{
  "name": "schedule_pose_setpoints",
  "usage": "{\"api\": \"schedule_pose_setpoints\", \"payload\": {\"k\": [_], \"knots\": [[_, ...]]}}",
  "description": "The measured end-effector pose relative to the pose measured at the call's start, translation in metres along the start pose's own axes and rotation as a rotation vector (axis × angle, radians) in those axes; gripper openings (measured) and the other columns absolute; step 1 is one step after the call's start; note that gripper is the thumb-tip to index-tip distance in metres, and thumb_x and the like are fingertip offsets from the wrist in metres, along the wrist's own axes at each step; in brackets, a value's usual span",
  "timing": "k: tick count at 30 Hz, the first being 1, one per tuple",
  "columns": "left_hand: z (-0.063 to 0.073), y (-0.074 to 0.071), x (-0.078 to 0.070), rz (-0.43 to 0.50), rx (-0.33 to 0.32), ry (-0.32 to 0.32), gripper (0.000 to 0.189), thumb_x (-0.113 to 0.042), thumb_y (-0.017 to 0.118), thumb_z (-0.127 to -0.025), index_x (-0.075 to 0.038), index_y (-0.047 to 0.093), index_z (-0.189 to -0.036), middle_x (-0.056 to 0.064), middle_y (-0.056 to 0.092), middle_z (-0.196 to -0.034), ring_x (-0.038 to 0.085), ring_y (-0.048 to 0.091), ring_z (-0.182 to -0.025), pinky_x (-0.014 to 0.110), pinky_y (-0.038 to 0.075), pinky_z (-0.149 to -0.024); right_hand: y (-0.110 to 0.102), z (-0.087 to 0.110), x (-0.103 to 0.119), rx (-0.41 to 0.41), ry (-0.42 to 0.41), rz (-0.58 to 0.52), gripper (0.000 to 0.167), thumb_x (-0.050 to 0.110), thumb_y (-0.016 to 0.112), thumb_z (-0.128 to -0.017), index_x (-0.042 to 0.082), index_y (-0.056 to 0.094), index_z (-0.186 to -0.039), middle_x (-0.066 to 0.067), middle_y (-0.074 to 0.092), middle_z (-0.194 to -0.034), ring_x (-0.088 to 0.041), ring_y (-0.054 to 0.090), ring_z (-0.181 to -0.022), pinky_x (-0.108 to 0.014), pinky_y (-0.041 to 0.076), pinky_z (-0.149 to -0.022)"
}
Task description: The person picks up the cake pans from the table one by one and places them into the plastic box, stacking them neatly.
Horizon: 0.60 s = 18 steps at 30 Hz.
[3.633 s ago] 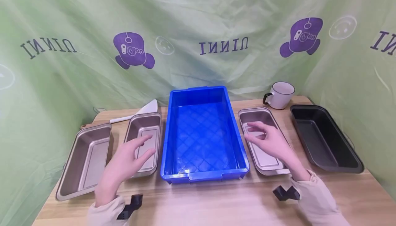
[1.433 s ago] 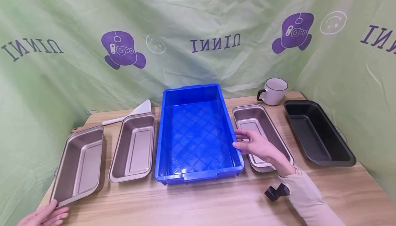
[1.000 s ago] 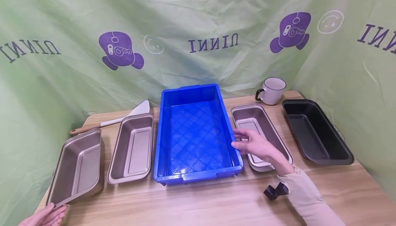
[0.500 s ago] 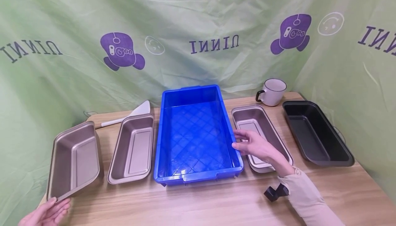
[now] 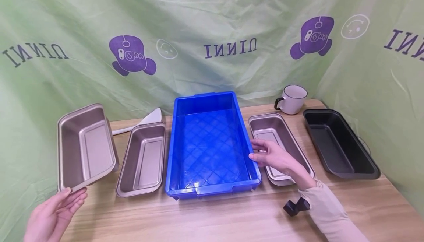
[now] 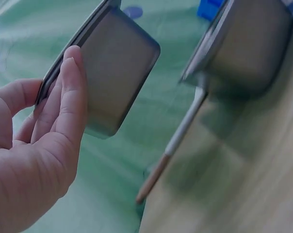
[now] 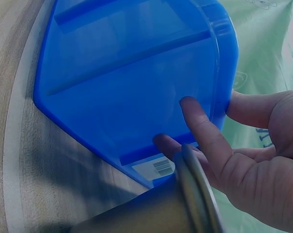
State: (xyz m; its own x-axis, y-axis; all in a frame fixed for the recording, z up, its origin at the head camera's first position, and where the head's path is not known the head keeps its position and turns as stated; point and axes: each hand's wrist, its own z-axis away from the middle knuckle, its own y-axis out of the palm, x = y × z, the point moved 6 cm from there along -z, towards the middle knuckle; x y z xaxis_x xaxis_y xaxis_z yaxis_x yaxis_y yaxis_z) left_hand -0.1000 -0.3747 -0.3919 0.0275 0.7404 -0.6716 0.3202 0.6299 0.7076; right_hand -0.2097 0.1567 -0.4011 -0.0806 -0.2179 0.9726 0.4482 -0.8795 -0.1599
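Observation:
At the left in the head view, my left hand (image 5: 54,212) pinches the near rim of a bronze-coloured loaf pan (image 5: 96,148). The pan is raised off the table and tilted, its inside facing the camera. In the left wrist view, the thumb is on one side of the pan's rim (image 6: 71,41) and the fingers lie against its outer wall. My right hand (image 5: 273,157) holds the right rim of a blue plastic bin (image 5: 216,188), thumb at the rim and fingertips on the outer wall, as the right wrist view shows. The bin holds nothing.
A second bronze pan (image 5: 150,164) stands left of the bin, a third (image 5: 269,135) right of it, partly behind my right hand. Farther right are a black loaf pan (image 5: 341,146) and a white mug (image 5: 293,100). A white-bladed spatula (image 5: 154,116) lies behind the left pans.
My left hand has gone from above the inner left pan to the leftmost pan and lifted it, near rim in hand. The right hand has moved left onto the bin's rim and stayed.

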Motion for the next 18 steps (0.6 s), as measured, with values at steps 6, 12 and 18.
{"api": "schedule_pose_setpoints", "payload": {"k": [6,12,18], "knots": [[-0.034,0.025,0.008,-0.056,-0.078,0.006,0.047,0.005,0.016,-0.102,0.015,0.061,-0.111,0.031,0.064,-0.106,0.036,0.065,-0.101,0.038,0.052,-0.090,-0.001,0.001,-0.002,-0.004,0.002,0.008,0.062,0.004,0.059,-0.093,-0.018,0.026,-0.140,-0.039,0.035,-0.138,-0.045,0.052,-0.117,-0.045,0.054,-0.086],[-0.067,0.046,0.019,-0.121,-0.085,-0.016,0.043,0.007,0.023,-0.102,0.013,0.065,-0.110,0.029,0.066,-0.100,0.034,0.068,-0.094,0.036,0.055,-0.084,-0.001,0.001,-0.001,-0.012,0.002,0.013,0.062,0.004,0.058,-0.093,-0.018,0.026,-0.140,-0.039,0.036,-0.138,-0.044,0.053,-0.116,-0.044,0.054,-0.085],[-0.088,0.066,0.034,-0.171,-0.079,-0.033,0.041,0.004,0.027,-0.102,0.009,0.068,-0.105,0.025,0.068,-0.098,0.030,0.069,-0.091,0.033,0.056,-0.081,-0.001,0.002,0.000,-0.004,-0.003,0.022,0.063,0.006,0.060,-0.093,-0.018,0.026,-0.141,-0.039,0.036,-0.139,-0.043,0.052,-0.117,-0.044,0.054,-0.086]]}}
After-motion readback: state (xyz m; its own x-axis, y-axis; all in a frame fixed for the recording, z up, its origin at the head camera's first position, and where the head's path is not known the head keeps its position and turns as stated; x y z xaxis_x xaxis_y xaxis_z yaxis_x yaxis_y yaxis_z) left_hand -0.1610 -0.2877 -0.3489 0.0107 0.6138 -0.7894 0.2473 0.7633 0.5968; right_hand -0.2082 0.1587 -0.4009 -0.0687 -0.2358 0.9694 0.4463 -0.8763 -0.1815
